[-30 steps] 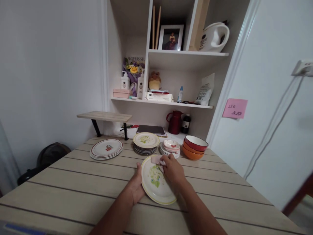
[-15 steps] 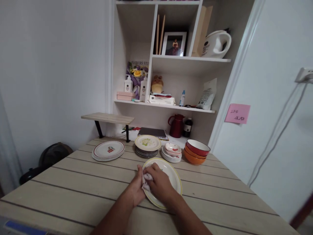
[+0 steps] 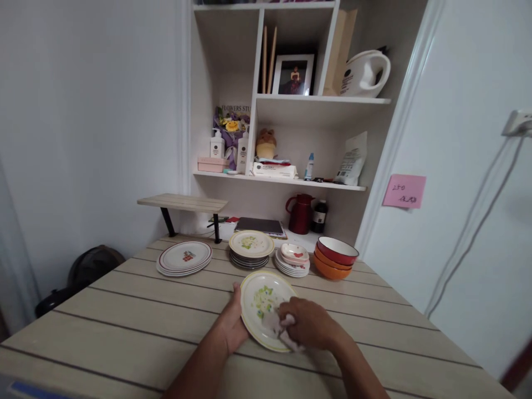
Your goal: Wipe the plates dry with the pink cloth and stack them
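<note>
A cream plate (image 3: 251, 302) with a yellow rim and a green floral print is tilted up in front of me. My left hand (image 3: 235, 324) grips its left edge, thumb at the rim and the fingers partly hidden behind it. My right hand (image 3: 310, 321) is closed around a pale, crumpled cloth (image 3: 286, 332), pressed on the lower right of the plate's face. The cloth is slightly blurred. Just behind stands a stack of plates (image 3: 251, 244), topped by one with a matching green print.
On the wooden table (image 3: 166, 316), red-rimmed plates (image 3: 185, 257) are stacked left; small dishes (image 3: 293, 260) and red and orange bowls (image 3: 334, 257) stand right. A small raised shelf (image 3: 183, 202), a red jug (image 3: 300, 214) and a dark bottle (image 3: 319, 216) are at the back.
My right hand has moved with the cloth from the plate's left edge to its lower right, uncovering the green print. The plate has shifted slightly left; my left hand still holds its left edge.
</note>
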Available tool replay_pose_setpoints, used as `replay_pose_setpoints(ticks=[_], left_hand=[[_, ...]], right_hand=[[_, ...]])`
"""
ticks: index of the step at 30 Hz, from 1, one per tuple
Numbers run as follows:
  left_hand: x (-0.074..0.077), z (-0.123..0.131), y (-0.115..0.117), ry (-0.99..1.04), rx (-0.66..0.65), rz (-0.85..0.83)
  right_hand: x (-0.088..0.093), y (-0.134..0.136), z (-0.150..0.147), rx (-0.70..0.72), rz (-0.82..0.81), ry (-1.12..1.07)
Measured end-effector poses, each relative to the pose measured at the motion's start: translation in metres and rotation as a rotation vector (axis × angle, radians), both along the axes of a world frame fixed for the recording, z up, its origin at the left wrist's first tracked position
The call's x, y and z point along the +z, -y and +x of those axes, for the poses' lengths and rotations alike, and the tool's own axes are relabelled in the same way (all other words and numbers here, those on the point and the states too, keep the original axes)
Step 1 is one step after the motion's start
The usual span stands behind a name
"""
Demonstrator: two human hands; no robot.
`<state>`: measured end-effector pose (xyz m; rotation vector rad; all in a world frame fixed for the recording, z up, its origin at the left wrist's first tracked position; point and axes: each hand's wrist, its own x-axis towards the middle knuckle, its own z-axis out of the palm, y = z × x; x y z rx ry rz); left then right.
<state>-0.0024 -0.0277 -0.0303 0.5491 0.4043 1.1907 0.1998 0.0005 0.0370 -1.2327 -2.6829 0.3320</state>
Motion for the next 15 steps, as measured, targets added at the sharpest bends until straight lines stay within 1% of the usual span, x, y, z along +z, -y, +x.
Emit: replay_pose_setpoints(ticks=[3,4,5,7,9,11,12,15], left_hand=[[0.01,0.002,0.005,-0.096,-0.016,-0.048],[0.013,0.003,0.007,-0.125,-0.014,-0.063],[0.016,0.004,0.009,-0.141,-0.01,-0.072],[0.02,0.006,0.011,-0.127,-0.003,-0.065],[0.021,0.009,0.01,-0.071,-0.01,-0.045],[0.02,0.012,0.009,-0.033,-0.013,-0.025],[0.019,0.012,0.008,-0.028,-0.009,-0.02],[0.015,0.011,0.006,-0.043,0.02,-0.022]], right_hand=[[-0.002,0.017,-0.021,0.27,-0.09,-0.125],[-0.003,0.019,-0.031,0.3,-0.106,-0.188],[-0.005,0.02,-0.041,0.273,-0.087,-0.253],[-0.006,0.014,-0.057,0.145,0.004,-0.338],[-0.005,0.002,-0.065,-0.002,0.127,-0.349],[-0.004,-0.012,-0.064,-0.127,0.225,-0.318],[-0.004,-0.017,-0.06,-0.172,0.248,-0.304],[-0.006,-0.028,-0.04,-0.241,0.26,-0.283]])
